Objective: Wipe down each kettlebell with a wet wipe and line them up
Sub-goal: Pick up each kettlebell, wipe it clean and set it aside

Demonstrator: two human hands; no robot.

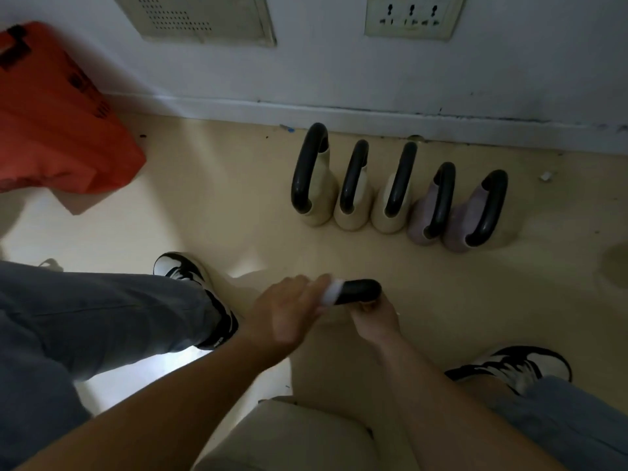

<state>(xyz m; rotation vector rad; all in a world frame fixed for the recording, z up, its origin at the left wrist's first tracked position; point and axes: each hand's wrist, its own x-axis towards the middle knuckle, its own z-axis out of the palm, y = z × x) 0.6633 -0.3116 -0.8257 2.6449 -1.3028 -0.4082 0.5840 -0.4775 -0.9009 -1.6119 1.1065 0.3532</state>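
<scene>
Near the middle of my feed, low over the beige floor (221,185), both hands meet on the black handle (362,289) of a kettlebell. The left hand (289,314) reaches in from the left with its fingers curled round a white wet wipe (333,293), pressing it against the left end of the handle. The right hand (373,317) grips the handle from underneath, fingers wrapped up around it. I cannot make out this kettlebell's body behind the hands and forearms.

Further back, five kettlebells stand upright in a row just in front of the white baseboard (339,113), each touching or just beside its neighbour. From the left I count a tall cream kettlebell (323,195), a second cream one (361,202) and a third cream one (379,212), then a mauve kettlebell (423,215) and a second mauve one (462,226) at the right end. All have black loop handles.

An orange bag (57,124) lies on the floor at far left. A wall socket (411,17) sits above the row. A black-and-white sneaker (190,270) shows left of the hands and another (516,365) to the right.
</scene>
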